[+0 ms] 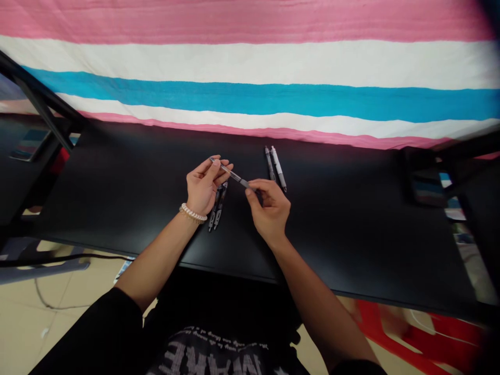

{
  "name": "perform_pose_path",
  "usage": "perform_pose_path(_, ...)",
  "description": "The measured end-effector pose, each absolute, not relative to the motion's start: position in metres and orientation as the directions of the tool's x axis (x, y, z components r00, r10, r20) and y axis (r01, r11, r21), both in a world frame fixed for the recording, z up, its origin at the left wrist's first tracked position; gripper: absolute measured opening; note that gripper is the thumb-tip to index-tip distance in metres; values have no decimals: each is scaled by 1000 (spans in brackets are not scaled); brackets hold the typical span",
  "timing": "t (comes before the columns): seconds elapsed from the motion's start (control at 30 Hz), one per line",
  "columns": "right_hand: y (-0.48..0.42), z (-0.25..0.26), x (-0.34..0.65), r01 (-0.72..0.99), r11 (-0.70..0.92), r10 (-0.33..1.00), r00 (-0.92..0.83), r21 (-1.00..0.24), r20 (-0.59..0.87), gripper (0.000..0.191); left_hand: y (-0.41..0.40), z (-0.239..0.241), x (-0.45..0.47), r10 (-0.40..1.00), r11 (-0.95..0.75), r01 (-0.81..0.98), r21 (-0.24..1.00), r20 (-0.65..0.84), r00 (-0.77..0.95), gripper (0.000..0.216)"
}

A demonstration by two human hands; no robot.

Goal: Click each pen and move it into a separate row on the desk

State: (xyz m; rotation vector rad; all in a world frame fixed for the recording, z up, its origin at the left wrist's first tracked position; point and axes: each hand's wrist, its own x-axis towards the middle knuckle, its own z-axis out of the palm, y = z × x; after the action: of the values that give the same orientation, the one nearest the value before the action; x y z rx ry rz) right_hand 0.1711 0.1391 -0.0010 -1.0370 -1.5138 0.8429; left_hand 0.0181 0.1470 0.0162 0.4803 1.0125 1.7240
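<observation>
A pen [234,175] with a clear barrel and a dark grip spans the space between my two hands above the black table. My left hand [203,182] pinches its far left end between thumb and fingers. The fingers of my right hand [269,205] close round the grip end, covering its tip. Just right of my left wrist, two dark pens [219,208] lie side by side on the table. Beyond my right hand lie a dark pen [269,162] and a white pen [278,167], close together.
The black table [136,172] reaches across the view. A pink, white and blue striped cloth [250,96] hangs along its far edge. A dark phone-like object [427,185] lies at the right end, another [31,145] at the far left. A red stool [390,333] stands below on the right.
</observation>
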Motion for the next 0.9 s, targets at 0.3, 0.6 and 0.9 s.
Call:
perform_pose_path(0.3, 138, -1, 170, 161, 293, 954, 17, -942, 300, 10, 148, 13, 18, 894, -124, -527, 840, -136, -427, 28)
perform_pose_path(0.6, 138, 2, 176, 269, 411, 896, 58, -871, 441, 4, 152, 3, 11, 832, -165, -510, 844, -159, -532, 27)
perform_pose_path(0.9, 136, -1, 174, 257, 447, 883, 24, -857, 468, 5, 150, 9, 15, 913, -28, -596, 802, -222, -342, 19)
